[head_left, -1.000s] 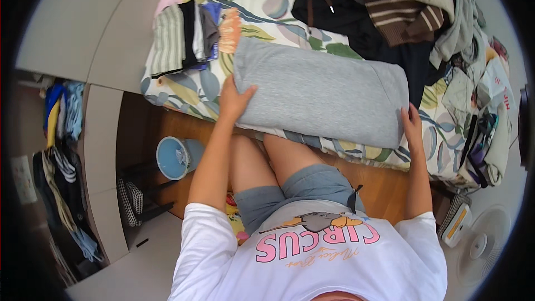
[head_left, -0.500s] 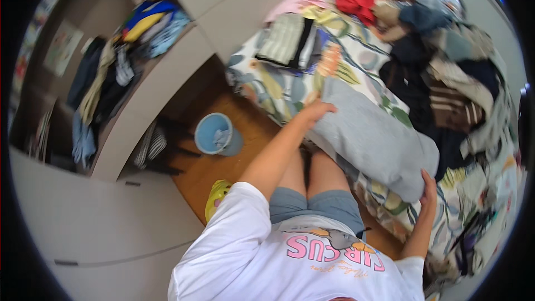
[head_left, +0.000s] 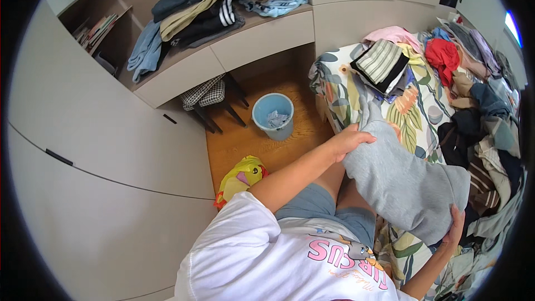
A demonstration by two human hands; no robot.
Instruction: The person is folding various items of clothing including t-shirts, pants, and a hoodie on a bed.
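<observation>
A light grey sweat-fabric garment (head_left: 409, 181) stretches between my hands over the edge of the bed. My left hand (head_left: 355, 138) pinches its left end, thumb on top and fingers underneath. At its right end my right hand (head_left: 456, 224) grips the edge, with part of the fingers hidden beneath the cloth. A narrow grey strip of fabric (head_left: 370, 108) trails from beyond my left hand onto the bedding. Whether the garment is a top or trousers I cannot tell.
Folded striped and dark clothes (head_left: 383, 62) lie on the floral bed sheet (head_left: 412, 128). A loose heap with a red garment (head_left: 443, 56) fills the bed's right side. More clothes (head_left: 203, 14) cover the desk. A blue bin (head_left: 273, 112), checked stool (head_left: 203, 93) and yellow bag (head_left: 243, 177) stand left.
The view has swung left, bringing the desk and stool more fully in. The garment's left end is more bunched in my left hand, and the narrow strip beyond it now shows.
</observation>
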